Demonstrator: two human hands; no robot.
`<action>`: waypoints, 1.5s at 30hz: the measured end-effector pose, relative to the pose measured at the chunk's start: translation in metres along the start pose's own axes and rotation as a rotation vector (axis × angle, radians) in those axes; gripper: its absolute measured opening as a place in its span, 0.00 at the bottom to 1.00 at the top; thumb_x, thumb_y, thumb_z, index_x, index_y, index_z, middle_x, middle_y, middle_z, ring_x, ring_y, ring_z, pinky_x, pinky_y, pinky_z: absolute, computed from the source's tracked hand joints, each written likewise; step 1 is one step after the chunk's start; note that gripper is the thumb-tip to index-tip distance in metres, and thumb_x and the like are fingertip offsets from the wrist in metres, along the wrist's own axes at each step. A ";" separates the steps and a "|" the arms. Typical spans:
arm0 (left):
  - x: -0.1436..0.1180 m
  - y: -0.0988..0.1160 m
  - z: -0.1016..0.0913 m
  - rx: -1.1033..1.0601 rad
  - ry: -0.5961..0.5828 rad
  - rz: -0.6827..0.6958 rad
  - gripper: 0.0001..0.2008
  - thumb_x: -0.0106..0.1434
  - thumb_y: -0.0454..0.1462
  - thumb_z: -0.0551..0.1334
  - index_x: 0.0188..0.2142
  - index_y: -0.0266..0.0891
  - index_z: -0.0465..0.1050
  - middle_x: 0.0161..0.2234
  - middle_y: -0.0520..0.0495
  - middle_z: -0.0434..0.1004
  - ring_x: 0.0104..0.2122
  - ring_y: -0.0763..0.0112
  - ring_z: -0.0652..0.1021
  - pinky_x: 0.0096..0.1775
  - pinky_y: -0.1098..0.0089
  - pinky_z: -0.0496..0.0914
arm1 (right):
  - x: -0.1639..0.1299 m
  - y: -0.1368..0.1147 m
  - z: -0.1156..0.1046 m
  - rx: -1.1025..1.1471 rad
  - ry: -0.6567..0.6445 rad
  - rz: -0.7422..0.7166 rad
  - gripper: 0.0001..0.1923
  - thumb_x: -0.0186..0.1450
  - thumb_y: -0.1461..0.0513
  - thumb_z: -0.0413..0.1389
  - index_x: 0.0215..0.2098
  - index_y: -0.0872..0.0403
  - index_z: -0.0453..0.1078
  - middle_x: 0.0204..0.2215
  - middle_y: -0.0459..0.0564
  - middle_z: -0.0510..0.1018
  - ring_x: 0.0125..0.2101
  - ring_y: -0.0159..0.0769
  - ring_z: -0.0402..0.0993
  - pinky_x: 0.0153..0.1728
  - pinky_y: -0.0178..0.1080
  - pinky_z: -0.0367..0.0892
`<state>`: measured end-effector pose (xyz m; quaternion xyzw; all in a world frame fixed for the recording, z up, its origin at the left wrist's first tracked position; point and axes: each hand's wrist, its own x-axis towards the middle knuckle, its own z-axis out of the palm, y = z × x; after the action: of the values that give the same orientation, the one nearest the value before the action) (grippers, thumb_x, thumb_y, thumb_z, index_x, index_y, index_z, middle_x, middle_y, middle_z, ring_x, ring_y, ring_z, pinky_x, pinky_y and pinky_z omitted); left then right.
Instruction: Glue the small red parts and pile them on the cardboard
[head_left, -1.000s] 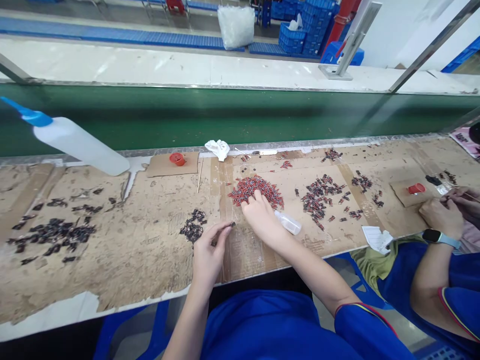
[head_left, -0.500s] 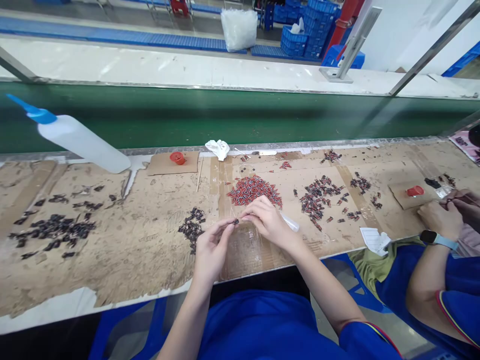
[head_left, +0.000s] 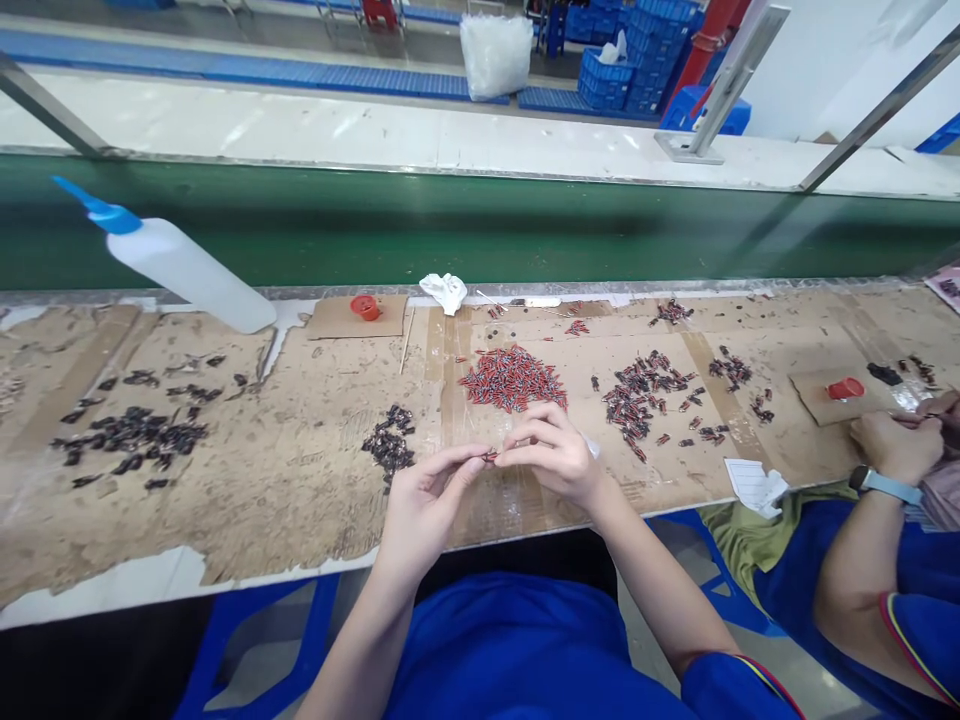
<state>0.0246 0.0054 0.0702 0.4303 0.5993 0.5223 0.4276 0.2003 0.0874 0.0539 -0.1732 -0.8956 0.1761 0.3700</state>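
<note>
Left hand (head_left: 424,497) and right hand (head_left: 553,452) pinched together on one small red part (head_left: 490,456), just above the table (head_left: 300,470) edge | tip: keep fingertips close, push straight (red pile (head_left: 513,377) just beyond, dark pile (head_left: 390,443) left) | no readable writing anywhere.

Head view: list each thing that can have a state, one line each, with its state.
left hand: pinching a small part.
right hand: fingertips meeting the left's at that part.
squeeze bottle: lying tilted, blue nozzle on.
red parts pile: heaped, loose.
dark parts pile: heaped.
white cloth: crumpled.
</note>
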 end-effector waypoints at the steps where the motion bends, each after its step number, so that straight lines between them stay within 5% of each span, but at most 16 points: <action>1: 0.000 0.002 -0.001 -0.008 -0.029 -0.010 0.14 0.53 0.48 0.68 0.32 0.40 0.82 0.33 0.44 0.85 0.34 0.61 0.83 0.40 0.63 0.79 | -0.001 -0.001 -0.001 -0.003 -0.011 0.001 0.17 0.71 0.66 0.48 0.39 0.46 0.78 0.33 0.51 0.80 0.42 0.40 0.66 0.42 0.44 0.70; 7: 0.005 0.014 -0.008 0.034 -0.170 -0.011 0.12 0.53 0.46 0.68 0.30 0.40 0.82 0.30 0.44 0.84 0.32 0.61 0.83 0.39 0.65 0.79 | 0.003 -0.010 -0.013 -0.042 0.026 -0.078 0.14 0.71 0.66 0.50 0.39 0.47 0.78 0.32 0.50 0.80 0.41 0.39 0.66 0.38 0.41 0.70; 29: 0.005 0.014 0.002 -0.037 -0.203 -0.090 0.15 0.51 0.48 0.69 0.31 0.38 0.80 0.29 0.44 0.84 0.32 0.62 0.83 0.38 0.65 0.79 | -0.001 -0.010 -0.023 -0.111 -0.033 -0.096 0.12 0.67 0.68 0.56 0.42 0.46 0.77 0.35 0.48 0.82 0.43 0.37 0.70 0.42 0.41 0.71; 31: 0.004 0.013 0.004 -0.036 -0.189 -0.078 0.14 0.52 0.47 0.69 0.31 0.38 0.80 0.29 0.44 0.83 0.32 0.63 0.83 0.39 0.66 0.79 | -0.001 -0.015 -0.018 -0.025 0.039 -0.033 0.11 0.68 0.67 0.55 0.41 0.48 0.77 0.33 0.49 0.82 0.40 0.37 0.71 0.41 0.42 0.72; 37: -0.001 0.008 0.012 0.038 -0.078 0.034 0.12 0.57 0.45 0.65 0.33 0.38 0.78 0.32 0.45 0.83 0.35 0.64 0.82 0.42 0.66 0.77 | -0.002 -0.036 -0.001 0.300 0.320 0.489 0.06 0.62 0.62 0.62 0.38 0.52 0.78 0.31 0.50 0.82 0.34 0.36 0.76 0.35 0.41 0.74; 45: -0.011 0.006 0.021 0.145 -0.019 0.141 0.10 0.63 0.41 0.60 0.37 0.39 0.76 0.35 0.46 0.82 0.38 0.66 0.81 0.43 0.68 0.74 | -0.001 -0.039 0.009 0.567 0.398 0.686 0.02 0.58 0.63 0.63 0.29 0.51 0.80 0.28 0.49 0.82 0.32 0.36 0.78 0.32 0.39 0.75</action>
<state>0.0480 0.0009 0.0755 0.5061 0.5999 0.5022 0.3630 0.1878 0.0509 0.0650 -0.3811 -0.6157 0.4882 0.4872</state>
